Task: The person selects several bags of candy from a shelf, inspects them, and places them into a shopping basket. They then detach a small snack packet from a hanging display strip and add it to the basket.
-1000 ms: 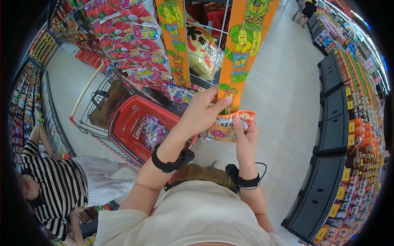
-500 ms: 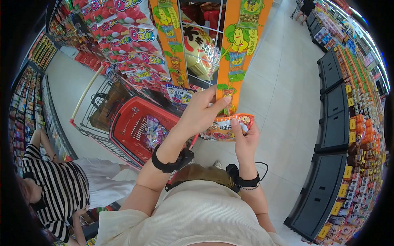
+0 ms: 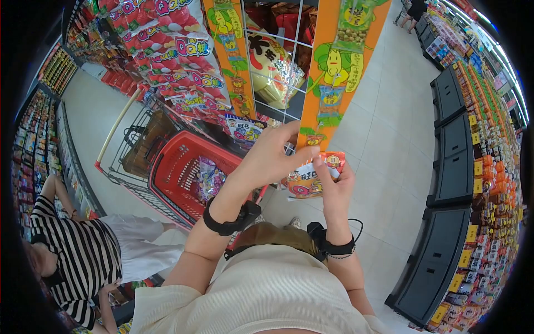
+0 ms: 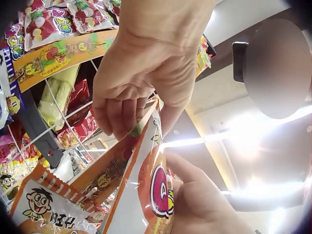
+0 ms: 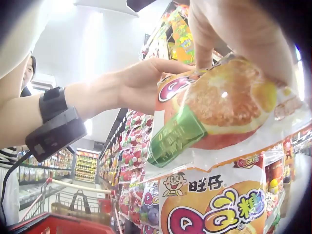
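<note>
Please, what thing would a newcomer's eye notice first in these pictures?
Probably the bright orange strip with its cartoon figure, hanging before the person, its lower end at the left hand. Next, the orange candy packet in the right hand, then the red basket to the person's left.

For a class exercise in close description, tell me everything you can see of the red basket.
The red basket looks like hard plastic, with an open top, rounded corners, a smooth rim and many small openings through it. It is right way up, beside or against the wire trolley; I can't tell which. Shiny purple packaging lies inside. The left arm hides part of it; neither the left hand nor right hand touches it.
</note>
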The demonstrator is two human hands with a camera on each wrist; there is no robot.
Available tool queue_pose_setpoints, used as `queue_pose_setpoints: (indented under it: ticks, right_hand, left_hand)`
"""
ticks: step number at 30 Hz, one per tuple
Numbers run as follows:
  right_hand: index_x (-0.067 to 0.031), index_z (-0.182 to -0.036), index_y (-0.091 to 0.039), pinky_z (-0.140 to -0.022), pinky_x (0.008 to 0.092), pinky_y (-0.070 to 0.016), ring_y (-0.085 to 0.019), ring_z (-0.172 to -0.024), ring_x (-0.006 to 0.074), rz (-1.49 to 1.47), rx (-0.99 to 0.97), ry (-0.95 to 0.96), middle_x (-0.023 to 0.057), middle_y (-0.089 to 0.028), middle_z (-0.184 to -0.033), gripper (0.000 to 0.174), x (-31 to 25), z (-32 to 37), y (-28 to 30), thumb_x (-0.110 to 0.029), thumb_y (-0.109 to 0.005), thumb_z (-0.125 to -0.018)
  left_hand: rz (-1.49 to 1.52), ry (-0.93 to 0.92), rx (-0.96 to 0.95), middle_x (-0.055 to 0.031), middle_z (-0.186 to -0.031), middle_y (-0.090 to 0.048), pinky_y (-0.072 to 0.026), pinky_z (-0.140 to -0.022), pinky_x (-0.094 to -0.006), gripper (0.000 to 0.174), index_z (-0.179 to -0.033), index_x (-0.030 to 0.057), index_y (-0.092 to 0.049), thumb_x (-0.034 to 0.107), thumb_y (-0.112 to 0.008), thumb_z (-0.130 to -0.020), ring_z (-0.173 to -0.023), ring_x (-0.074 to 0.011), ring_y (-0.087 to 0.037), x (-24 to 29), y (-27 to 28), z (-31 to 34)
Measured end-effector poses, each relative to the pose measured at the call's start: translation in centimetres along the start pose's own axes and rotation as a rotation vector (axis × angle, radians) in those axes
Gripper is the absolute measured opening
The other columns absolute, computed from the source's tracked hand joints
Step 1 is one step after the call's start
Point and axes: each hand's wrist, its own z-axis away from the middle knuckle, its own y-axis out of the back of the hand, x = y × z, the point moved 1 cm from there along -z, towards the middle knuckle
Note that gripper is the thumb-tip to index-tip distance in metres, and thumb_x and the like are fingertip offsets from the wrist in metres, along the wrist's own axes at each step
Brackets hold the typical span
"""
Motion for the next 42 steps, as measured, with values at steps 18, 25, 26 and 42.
queue_pose_setpoints:
  ticks: [18,25,26,42]
  right_hand:
    - [0.001,-0.098,-0.059,-0.064,0.0224,-0.0464,-0.056,-0.074,0.0075,0.225,-0.011,0.135,0.0063,-0.062,-0.082,0.022,1.1,-0.1,0.5,-0.019,-0.063,-0.088]
    - [0.0013,-0.096,-0.054,-0.07,0.0256,-0.0462,-0.057,-0.08,0.0113,0.341,0.085,0.159,0.009,-0.062,-0.086,0.025,2.4,-0.9,0.3,-0.019,-0.065,-0.086]
    - [0.0013,-0.096,-0.054,-0.07,0.0256,-0.0462,-0.057,-0.08,0.0113,0.341,0.084,0.16,0.009,-0.062,-0.086,0.025,2.5,-1.0,0.3,-0.019,-0.065,-0.086]
    - [0.0009,-0.089,-0.057,-0.069,0.0234,-0.0431,-0.051,-0.078,0.0092,0.254,0.039,0.172,0.0059,-0.059,-0.083,0.022,2.6,-1.6,0.1,-0.017,-0.068,-0.083]
  left_hand:
    - [-0.031,0.061,-0.024,-0.009,-0.093,-0.067,-0.0464,-0.078,-0.0301,0.033,-0.105,-0.0005,-0.061,0.012,-0.072,-0.076,-0.084,-0.0137,-0.06,-0.7,0.5,0.2]
    - [-0.1,-0.104,-0.019,-0.0093,-0.103,-0.065,-0.0469,-0.081,-0.0309,0.038,-0.108,-0.001,-0.059,0.012,-0.073,-0.075,-0.09,-0.0153,-0.061,-1.7,0.8,0.0]
    - [0.073,-0.021,-0.107,-0.0088,-0.104,-0.064,-0.047,-0.083,-0.0313,0.039,-0.109,-0.0014,-0.058,0.01,-0.073,-0.075,-0.093,-0.0155,-0.061,-1.8,0.8,0.0]
    - [0.226,0.082,-0.037,-0.0065,-0.097,-0.066,-0.0483,-0.074,-0.0241,0.026,-0.111,-0.0033,-0.054,0.006,-0.06,-0.087,-0.086,-0.0077,-0.06,-2.3,0.2,-0.1]
